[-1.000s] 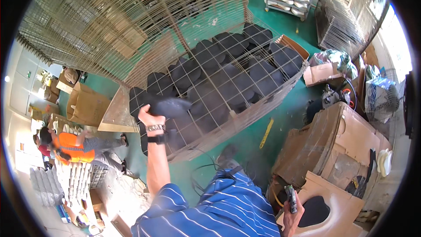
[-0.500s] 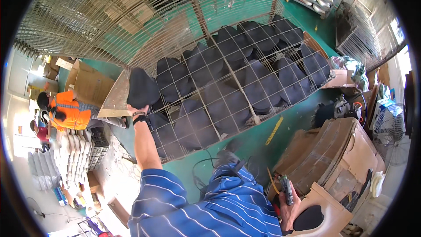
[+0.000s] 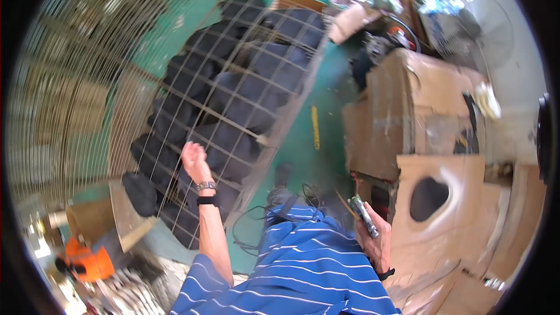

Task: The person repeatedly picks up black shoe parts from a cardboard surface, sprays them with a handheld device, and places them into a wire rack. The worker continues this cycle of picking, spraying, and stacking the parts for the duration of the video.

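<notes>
My left hand (image 3: pixel 194 162) is above the wire rack (image 3: pixel 239 118), free of anything, its fingers loosely bent and a little blurred. Below and around it lie several dark, rounded pads (image 3: pixel 236 94) on the wire grid. One dark pad (image 3: pixel 140 194) sits at the rack's near left corner, apart from my hand. At the lower right my right hand (image 3: pixel 379 239) is closed around a metal spray gun (image 3: pixel 364 217). Beside that hand, a dark oval pad (image 3: pixel 429 199) rests on a cardboard sheet (image 3: pixel 461 227), ringed by a pale halo.
A big cardboard box (image 3: pixel 388 111) stands on the right, with a fan (image 3: pixel 487 29) behind it. Cables (image 3: pixel 248 239) lie on the green floor (image 3: pixel 291 140) by my feet. A person in an orange vest (image 3: pixel 87 259) is at the lower left, near stacked pale pieces (image 3: pixel 128 289).
My left hand has let go of the dark pad at the rack's left corner and drawn away from it. The view has turned right. My right hand still grips the spray gun.
</notes>
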### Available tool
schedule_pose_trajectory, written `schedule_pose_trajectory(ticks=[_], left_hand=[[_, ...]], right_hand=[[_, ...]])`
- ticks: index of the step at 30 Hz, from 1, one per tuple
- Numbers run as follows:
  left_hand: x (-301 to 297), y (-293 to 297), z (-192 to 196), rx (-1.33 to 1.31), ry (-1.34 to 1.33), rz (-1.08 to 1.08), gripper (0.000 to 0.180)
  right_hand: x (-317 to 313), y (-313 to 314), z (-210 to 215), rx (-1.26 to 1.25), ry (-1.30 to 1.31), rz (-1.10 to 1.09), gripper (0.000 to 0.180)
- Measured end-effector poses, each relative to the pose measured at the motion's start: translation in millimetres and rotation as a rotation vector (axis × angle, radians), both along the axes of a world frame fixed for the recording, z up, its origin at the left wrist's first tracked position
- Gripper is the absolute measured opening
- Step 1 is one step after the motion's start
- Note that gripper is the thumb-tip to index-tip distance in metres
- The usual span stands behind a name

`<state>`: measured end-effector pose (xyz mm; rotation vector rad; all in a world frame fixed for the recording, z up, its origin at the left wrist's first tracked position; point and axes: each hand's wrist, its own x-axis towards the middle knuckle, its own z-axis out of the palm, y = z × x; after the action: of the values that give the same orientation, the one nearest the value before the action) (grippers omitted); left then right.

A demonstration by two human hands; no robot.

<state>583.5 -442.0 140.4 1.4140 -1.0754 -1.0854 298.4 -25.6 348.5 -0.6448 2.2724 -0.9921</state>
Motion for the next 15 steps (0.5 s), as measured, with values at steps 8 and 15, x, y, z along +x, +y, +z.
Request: schedule_pose_trajectory(ticks=[8,15], left_hand=[[-205,143,-36,0.268,-0.385,-1.566,0.043],[-230,175,-210,-0.075,-1.316,-2.373,0.039]], right_hand=[[-8,123,6,-0.065,0.047,-0.437,0.052],[-14,266,25,0.029,0.370,-0.842,0.055]])
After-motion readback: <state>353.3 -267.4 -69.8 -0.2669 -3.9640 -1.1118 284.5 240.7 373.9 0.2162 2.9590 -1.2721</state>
